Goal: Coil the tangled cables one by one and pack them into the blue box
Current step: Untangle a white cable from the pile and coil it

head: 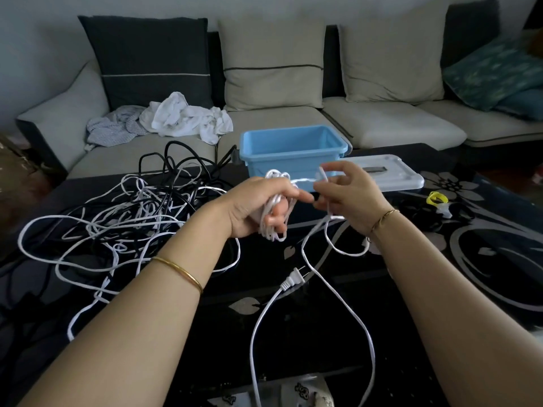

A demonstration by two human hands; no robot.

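Observation:
My left hand [252, 208] grips a small coil of white cable [274, 218] wound in several loops round its fingers. My right hand [349, 195] pinches the same cable's free strand [307, 180], stretched from the coil towards it. The loose tail [332, 286] hangs down to the table and loops off the lower edge. A white two-pin plug [293, 279] on another white lead lies on the table below my hands. A tangle of white and black cables [138, 218] lies at the left. The blue box [291, 149] stands open behind my hands, and nothing shows inside it.
The box's pale lid [390, 176] lies flat to the right of the box. A yellow ring-shaped item [436, 198] lies further right on the black patterned glass table [470, 259]. A sofa [382, 118] with cushions and crumpled cloths [176, 117] stands behind the table.

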